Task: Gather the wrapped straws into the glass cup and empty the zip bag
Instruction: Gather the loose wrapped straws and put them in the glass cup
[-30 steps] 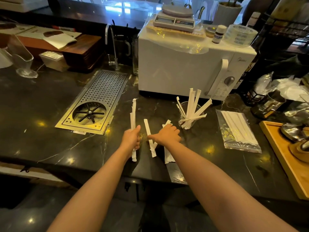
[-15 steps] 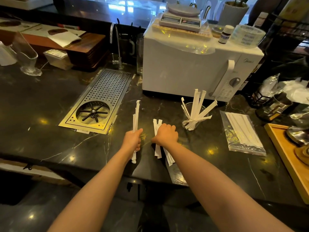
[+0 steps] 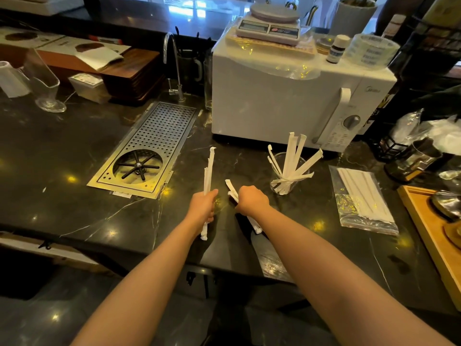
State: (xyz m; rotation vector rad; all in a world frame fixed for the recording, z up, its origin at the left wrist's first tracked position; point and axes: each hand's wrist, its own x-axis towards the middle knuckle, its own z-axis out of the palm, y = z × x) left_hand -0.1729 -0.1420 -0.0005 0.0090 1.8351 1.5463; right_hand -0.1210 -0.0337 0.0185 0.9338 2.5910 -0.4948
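I have my left hand [image 3: 202, 205] fisted around upright straws [image 3: 208, 171] and my right hand [image 3: 250, 199] gripping another bundle, mid-gather, so next I should drop both into the cup [image 3: 287, 174], then empty the bag [image 3: 363, 198] lying right.

Your worktop [image 3: 74, 146] is black stone with pale veins. The wrapped straws [image 3: 291, 158] are white, the glass cup [image 3: 287, 186] clear, the zip bag [image 3: 349, 208] clear with glinting foil, the microwave [image 3: 274, 103] white, the drain grate [image 3: 154, 138] perforated silver.
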